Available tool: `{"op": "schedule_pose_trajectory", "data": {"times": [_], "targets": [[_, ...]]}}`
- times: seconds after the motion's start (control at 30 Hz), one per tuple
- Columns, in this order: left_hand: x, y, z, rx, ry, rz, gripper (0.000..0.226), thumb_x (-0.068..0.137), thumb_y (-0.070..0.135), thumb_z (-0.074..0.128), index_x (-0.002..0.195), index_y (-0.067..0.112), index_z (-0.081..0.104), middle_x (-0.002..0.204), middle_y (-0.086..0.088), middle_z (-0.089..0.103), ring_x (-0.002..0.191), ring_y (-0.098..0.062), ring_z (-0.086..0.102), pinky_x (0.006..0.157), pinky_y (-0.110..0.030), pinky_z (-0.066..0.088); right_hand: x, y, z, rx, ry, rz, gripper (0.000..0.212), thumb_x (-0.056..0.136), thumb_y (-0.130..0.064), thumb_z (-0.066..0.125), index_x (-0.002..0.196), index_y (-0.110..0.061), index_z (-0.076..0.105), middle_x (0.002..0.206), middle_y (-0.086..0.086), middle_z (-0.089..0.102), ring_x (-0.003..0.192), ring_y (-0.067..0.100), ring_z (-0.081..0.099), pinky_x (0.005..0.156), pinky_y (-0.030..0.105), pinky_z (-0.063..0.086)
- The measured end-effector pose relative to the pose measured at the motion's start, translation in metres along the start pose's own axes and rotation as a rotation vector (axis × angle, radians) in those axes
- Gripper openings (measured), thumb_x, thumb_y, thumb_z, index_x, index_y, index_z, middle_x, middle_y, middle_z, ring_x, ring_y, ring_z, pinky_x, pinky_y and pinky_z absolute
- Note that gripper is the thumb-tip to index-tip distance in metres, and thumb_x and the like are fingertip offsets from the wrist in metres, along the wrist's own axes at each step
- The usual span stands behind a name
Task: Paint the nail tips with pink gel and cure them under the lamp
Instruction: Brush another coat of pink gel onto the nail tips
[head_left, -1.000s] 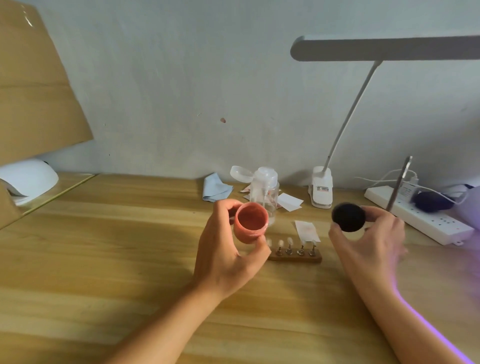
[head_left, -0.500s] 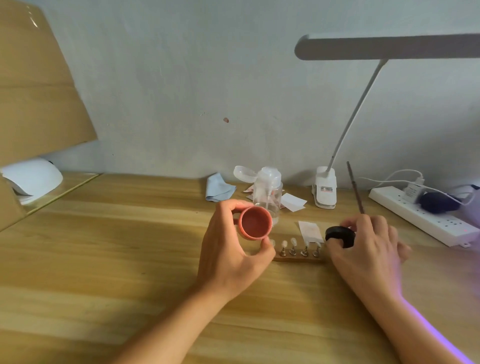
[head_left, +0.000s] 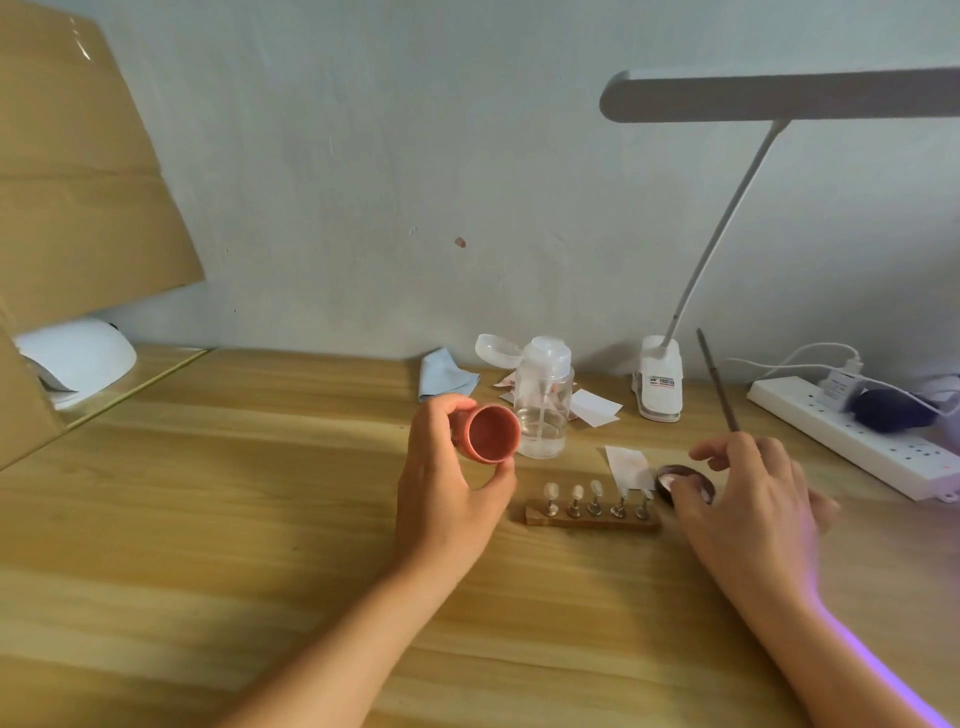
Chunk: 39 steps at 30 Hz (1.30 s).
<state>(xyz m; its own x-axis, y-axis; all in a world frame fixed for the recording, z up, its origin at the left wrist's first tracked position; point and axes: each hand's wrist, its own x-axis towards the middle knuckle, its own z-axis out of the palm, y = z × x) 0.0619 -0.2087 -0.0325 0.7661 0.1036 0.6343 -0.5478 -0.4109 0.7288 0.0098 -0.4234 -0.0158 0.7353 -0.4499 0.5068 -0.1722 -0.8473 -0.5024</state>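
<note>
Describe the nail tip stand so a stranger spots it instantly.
On the light wooden table, find the clear plastic pump bottle. Nearer the camera lies a low dark wooden bar, alone in carrying nail tips on metal pegs.

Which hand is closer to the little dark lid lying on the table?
The right. The right hand, holding a brush, is at the lid, thumb over its rim. The left hand holds the pink jar further left, past the nail tip stand.
</note>
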Motion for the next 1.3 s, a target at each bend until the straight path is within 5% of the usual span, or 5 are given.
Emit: {"op": "schedule_pose_trajectory", "data": {"times": [0.2, 0.47, 0.63, 0.8, 1.3], "targets": [[0.008, -0.011, -0.007, 0.003, -0.145, -0.136, 0.054, 0.073, 0.016, 0.085, 0.111, 0.033, 0.049, 0.109, 0.017, 0.063, 0.095, -0.002, 0.063, 0.085, -0.032, 0.054, -0.005, -0.006, -0.002, 0.181, 0.203, -0.181, 0.040, 0.083, -0.007, 0.066, 0.117, -0.023, 0.051, 0.093, -0.016, 0.058, 0.086, 0.011, 0.053, 0.092, 0.036, 0.024], [0.013, -0.020, -0.011, 0.074, -0.320, -0.303, 0.054, 0.075, 0.042, 0.083, 0.109, 0.039, 0.041, 0.104, 0.017, 0.067, 0.095, 0.000, 0.065, 0.083, -0.029, 0.052, -0.012, -0.030, -0.008, 0.379, 0.359, -0.438, 0.013, 0.092, -0.032, 0.051, 0.104, -0.027, 0.048, 0.080, -0.015, 0.058, 0.085, 0.017, 0.058, 0.092, 0.057, 0.030], [0.012, -0.018, -0.007, 0.151, -0.366, -0.280, 0.053, 0.077, 0.042, 0.080, 0.105, 0.041, 0.036, 0.103, 0.020, 0.063, 0.097, -0.006, 0.064, 0.081, -0.031, 0.050, -0.013, -0.043, -0.010, 0.541, 0.386, -0.495, 0.014, 0.096, -0.026, 0.047, 0.097, -0.014, 0.042, 0.071, -0.024, 0.057, 0.092, -0.020, 0.046, 0.081, 0.060, 0.032], [0.011, -0.018, -0.008, 0.151, -0.362, -0.232, 0.053, 0.075, 0.035, 0.081, 0.101, 0.039, 0.035, 0.104, 0.015, 0.063, 0.096, -0.010, 0.064, 0.083, -0.036, 0.051, -0.030, -0.051, 0.008, 0.558, 0.283, -0.647, 0.012, 0.094, -0.018, 0.045, 0.104, -0.014, 0.049, 0.094, -0.018, 0.066, 0.095, -0.012, 0.053, 0.087, 0.043, 0.025], [0.008, -0.012, -0.003, 0.222, -0.348, -0.153, 0.045, 0.078, 0.031, 0.071, 0.095, 0.042, 0.031, 0.091, 0.012, 0.062, 0.083, -0.010, 0.060, 0.067, -0.030, 0.048, -0.043, -0.049, 0.016, 0.425, 0.129, -0.685, 0.011, 0.085, -0.024, 0.052, 0.089, -0.023, 0.042, 0.075, -0.013, 0.061, 0.071, 0.003, 0.054, 0.099, 0.035, 0.027]]}}
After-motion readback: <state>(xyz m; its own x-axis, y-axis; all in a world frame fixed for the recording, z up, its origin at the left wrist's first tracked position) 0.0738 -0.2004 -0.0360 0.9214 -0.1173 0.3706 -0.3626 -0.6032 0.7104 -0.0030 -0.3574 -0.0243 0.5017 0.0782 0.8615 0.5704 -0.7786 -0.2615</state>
